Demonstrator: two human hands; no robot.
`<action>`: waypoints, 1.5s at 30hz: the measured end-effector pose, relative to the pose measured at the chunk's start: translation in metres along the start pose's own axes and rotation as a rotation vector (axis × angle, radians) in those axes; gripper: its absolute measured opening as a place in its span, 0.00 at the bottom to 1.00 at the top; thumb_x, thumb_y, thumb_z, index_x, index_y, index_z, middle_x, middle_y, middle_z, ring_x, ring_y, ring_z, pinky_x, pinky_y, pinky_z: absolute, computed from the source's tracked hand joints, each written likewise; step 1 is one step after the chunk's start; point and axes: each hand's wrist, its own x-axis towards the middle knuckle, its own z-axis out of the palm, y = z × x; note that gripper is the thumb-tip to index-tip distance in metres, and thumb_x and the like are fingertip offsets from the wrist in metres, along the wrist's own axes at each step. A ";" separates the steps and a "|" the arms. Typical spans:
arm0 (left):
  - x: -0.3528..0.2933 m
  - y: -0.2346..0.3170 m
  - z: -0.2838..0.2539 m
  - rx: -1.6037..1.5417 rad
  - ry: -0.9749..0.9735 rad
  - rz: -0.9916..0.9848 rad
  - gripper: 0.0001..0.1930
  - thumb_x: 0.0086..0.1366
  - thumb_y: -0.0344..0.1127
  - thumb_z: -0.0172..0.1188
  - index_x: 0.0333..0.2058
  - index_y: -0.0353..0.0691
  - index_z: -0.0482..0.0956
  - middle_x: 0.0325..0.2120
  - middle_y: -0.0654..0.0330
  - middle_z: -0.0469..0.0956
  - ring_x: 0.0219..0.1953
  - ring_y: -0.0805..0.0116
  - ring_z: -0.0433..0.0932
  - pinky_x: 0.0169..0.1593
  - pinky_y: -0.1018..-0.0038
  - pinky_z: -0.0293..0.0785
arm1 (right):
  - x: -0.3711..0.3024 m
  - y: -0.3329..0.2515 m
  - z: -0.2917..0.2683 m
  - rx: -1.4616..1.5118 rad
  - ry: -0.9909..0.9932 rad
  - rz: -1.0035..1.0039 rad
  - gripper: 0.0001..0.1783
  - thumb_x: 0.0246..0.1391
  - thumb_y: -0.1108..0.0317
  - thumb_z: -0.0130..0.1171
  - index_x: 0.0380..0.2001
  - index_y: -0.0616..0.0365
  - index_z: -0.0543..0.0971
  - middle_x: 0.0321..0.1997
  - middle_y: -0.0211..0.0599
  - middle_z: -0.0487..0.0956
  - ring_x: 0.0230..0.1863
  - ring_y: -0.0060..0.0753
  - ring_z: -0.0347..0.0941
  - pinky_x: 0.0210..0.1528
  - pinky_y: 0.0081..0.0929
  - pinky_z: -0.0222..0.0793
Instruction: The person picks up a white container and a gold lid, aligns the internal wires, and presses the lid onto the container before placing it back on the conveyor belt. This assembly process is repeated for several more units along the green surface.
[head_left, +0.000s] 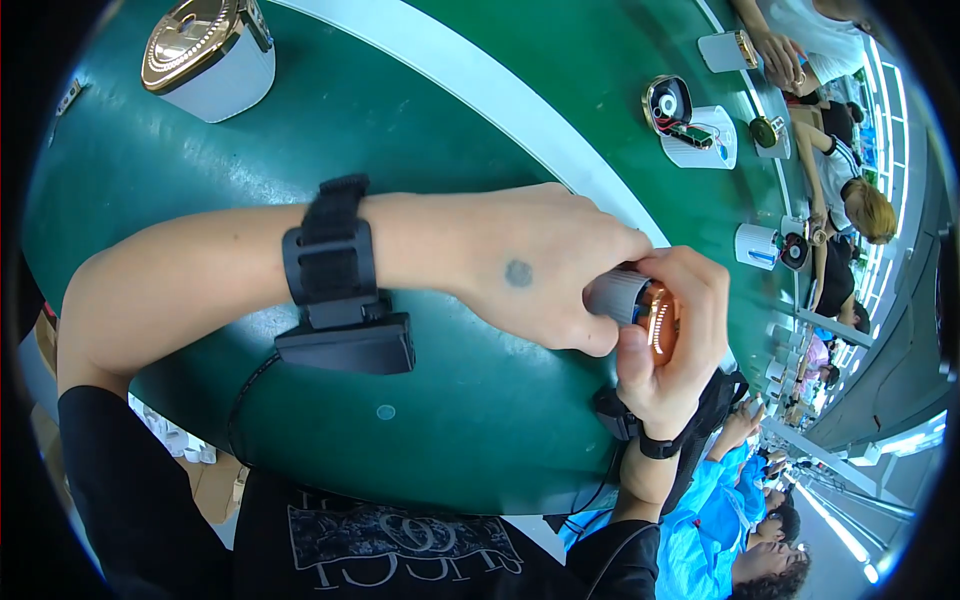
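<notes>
In front of me, toward the right, my hands hold a small speaker (619, 294) with a white ribbed body and a shiny copper-gold end. My left hand (540, 265) reaches across from the left, its back facing up, fingers closed round the ribbed body and mostly hidden. The fingers and thumb of my right hand (690, 310) grip the gold end. A dark gap shows between the end and the body. Black straps with boxy devices sit on both wrists.
A larger-looking white unit with a gold top (215, 70) stands at the far left on the green table (450, 430). Beyond a pale strip (480, 85) lies an opened unit (700, 137) with wires showing. Several similar units and other people line the right side.
</notes>
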 end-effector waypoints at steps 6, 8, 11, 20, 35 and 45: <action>0.006 0.002 -0.008 -0.365 -0.163 -0.261 0.21 0.68 0.45 0.65 0.51 0.34 0.77 0.30 0.57 0.83 0.29 0.68 0.84 0.32 0.71 0.78 | 0.007 -0.004 -0.004 -0.044 -0.097 0.035 0.30 0.44 0.58 0.75 0.49 0.59 0.78 0.49 0.45 0.76 0.45 0.47 0.77 0.41 0.37 0.77; 0.010 0.007 -0.007 -0.456 -0.143 -0.314 0.21 0.71 0.45 0.62 0.51 0.33 0.77 0.32 0.58 0.83 0.29 0.70 0.83 0.32 0.74 0.78 | 0.008 -0.007 -0.003 -0.042 -0.138 0.094 0.31 0.41 0.59 0.78 0.49 0.58 0.78 0.50 0.43 0.76 0.46 0.46 0.78 0.41 0.37 0.77; 0.011 0.019 -0.016 -0.431 -0.147 -0.347 0.22 0.72 0.48 0.61 0.51 0.33 0.77 0.36 0.56 0.82 0.30 0.69 0.83 0.35 0.75 0.80 | 0.013 -0.007 0.001 -0.017 -0.126 0.098 0.31 0.40 0.62 0.78 0.48 0.57 0.77 0.52 0.42 0.76 0.47 0.47 0.77 0.40 0.38 0.78; 0.002 0.008 -0.017 -0.560 0.047 -0.398 0.31 0.72 0.55 0.61 0.59 0.33 0.72 0.48 0.51 0.80 0.34 0.67 0.86 0.36 0.75 0.83 | 0.012 0.028 0.004 0.739 -0.042 0.241 0.36 0.47 0.61 0.76 0.58 0.58 0.72 0.57 0.41 0.73 0.54 0.38 0.76 0.49 0.32 0.76; -0.001 -0.012 -0.075 0.166 0.846 -0.027 0.36 0.66 0.41 0.69 0.67 0.35 0.63 0.59 0.52 0.73 0.29 0.77 0.77 0.26 0.79 0.65 | -0.052 0.238 -0.045 -0.076 0.796 1.119 0.41 0.52 0.47 0.75 0.56 0.71 0.75 0.46 0.46 0.85 0.45 0.42 0.82 0.56 0.37 0.75; -0.005 0.036 0.024 0.206 0.221 0.029 0.48 0.56 0.40 0.76 0.71 0.37 0.56 0.61 0.44 0.69 0.45 0.53 0.77 0.51 0.62 0.77 | -0.011 -0.020 -0.016 0.452 0.400 0.720 0.30 0.58 0.64 0.69 0.60 0.66 0.71 0.52 0.43 0.82 0.52 0.28 0.79 0.54 0.28 0.74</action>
